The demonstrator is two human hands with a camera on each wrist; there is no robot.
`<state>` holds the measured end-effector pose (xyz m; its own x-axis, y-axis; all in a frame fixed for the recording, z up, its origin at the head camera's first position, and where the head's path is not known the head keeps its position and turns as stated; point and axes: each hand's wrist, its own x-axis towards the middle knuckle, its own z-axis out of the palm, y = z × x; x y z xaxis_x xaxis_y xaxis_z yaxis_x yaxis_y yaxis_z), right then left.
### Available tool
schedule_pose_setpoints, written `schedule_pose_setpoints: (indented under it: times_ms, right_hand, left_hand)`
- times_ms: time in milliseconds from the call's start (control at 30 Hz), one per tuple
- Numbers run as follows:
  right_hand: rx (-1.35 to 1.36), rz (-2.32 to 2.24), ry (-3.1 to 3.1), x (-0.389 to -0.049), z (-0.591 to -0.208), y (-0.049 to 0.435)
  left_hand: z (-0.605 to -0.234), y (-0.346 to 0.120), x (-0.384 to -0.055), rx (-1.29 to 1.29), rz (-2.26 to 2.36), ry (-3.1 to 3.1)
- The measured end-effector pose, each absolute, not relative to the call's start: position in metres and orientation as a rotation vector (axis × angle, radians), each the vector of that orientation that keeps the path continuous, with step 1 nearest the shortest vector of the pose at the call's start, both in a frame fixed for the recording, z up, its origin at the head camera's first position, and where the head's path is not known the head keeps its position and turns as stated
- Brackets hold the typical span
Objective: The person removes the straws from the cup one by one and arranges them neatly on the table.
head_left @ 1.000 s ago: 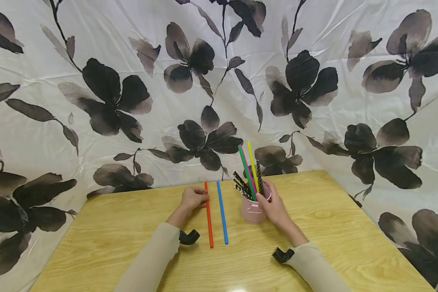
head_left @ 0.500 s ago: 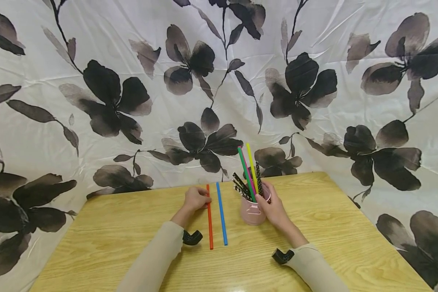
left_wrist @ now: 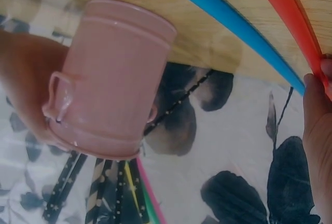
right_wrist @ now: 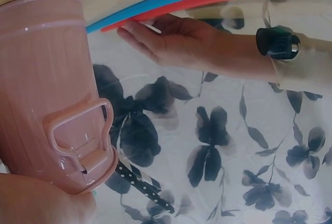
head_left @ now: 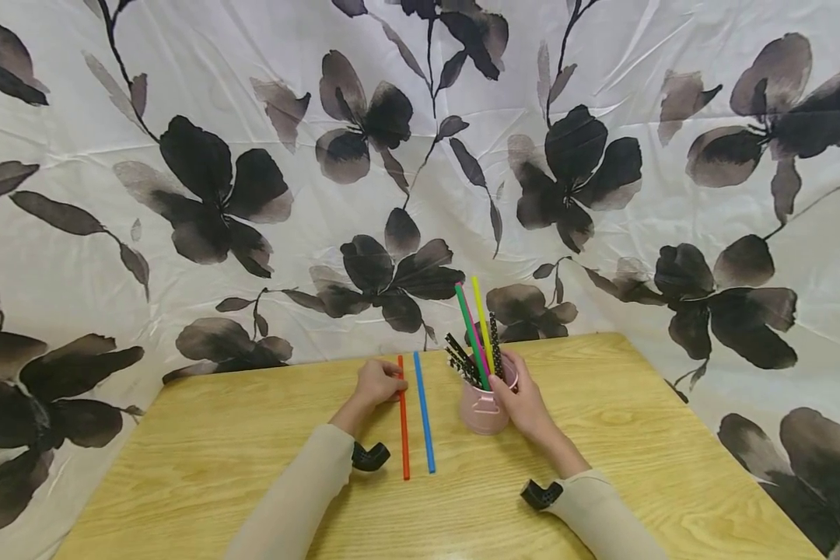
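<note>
White fabric (head_left: 420,179) printed with dark flowers fills the top, from ten round to two o'clock. Below it spreads the wood-grained table (head_left: 238,435). Two cream sleeves come in over its near edge, the left sleeve (head_left: 301,490) from seven o'clock, the right sleeve (head_left: 605,509) from five.

With the pink bucket (head_left: 483,420) as the dial's centre and the fabric at twelve, the right hand (head_left: 521,393) grips it at between two and three, fingers and thumb about the rim. The left hand (head_left: 379,381), between nine and ten, pinches the red straw (head_left: 404,424) near its far end. That straw runs almost twelve to six, just left of the blue straw (head_left: 424,412), which lies nearly parallel at nine o'clock, apart from the bucket.

Inside the bucket, a green straw (head_left: 470,333), a magenta straw (head_left: 477,334) and a yellow straw (head_left: 483,327) lean between eleven and twelve. Shorter black patterned straws (head_left: 462,354) show beside them, several tipped towards ten. Smallest are the black wrist devices (head_left: 371,457), at half past eight and five.
</note>
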<state>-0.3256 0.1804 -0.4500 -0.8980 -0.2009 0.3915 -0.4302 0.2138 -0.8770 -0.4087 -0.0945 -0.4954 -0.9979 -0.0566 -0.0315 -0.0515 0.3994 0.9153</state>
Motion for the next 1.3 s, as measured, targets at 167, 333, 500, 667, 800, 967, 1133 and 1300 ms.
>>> schedule_pose_setpoints:
  times_ms: [167, 333, 500, 667, 800, 967, 1133, 1300]
  right_hand:
    - [0.588, 1.764, -2.300, -0.323, -0.450, 0.179]
    - [0.588, 1.784, -2.290, -0.322, -0.451, 0.180]
    - [0.574, 1.790, -2.299, -0.322, -0.451, 0.181]
    - [0.536, 1.800, -2.323, -0.321, -0.449, 0.183]
    - [0.540, 1.790, -2.333, -0.321, -0.449, 0.184]
    - [0.561, 1.775, -2.338, -0.322, -0.448, 0.185]
    - [0.557, 1.755, -2.349, -0.322, -0.448, 0.185]
    - [0.555, 1.780, -2.321, -0.321, -0.448, 0.185]
  left_hand:
    - [-0.496, -0.094, -0.406, 0.111, -1.707, -2.625]
    - [-0.495, -0.093, -0.403, 0.100, -1.684, -2.630]
    - [-0.495, -0.092, -0.402, 0.093, -1.687, -2.615]
    - [-0.496, -0.091, -0.400, 0.069, -1.707, -2.609]
    - [-0.494, -0.090, -0.399, 0.069, -1.716, -2.593]
    - [-0.492, -0.089, -0.396, 0.069, -1.710, -2.600]
    - [-0.491, -0.090, -0.395, 0.066, -1.711, -2.607]
    - [-0.493, -0.094, -0.395, 0.018, -1.714, -2.633]
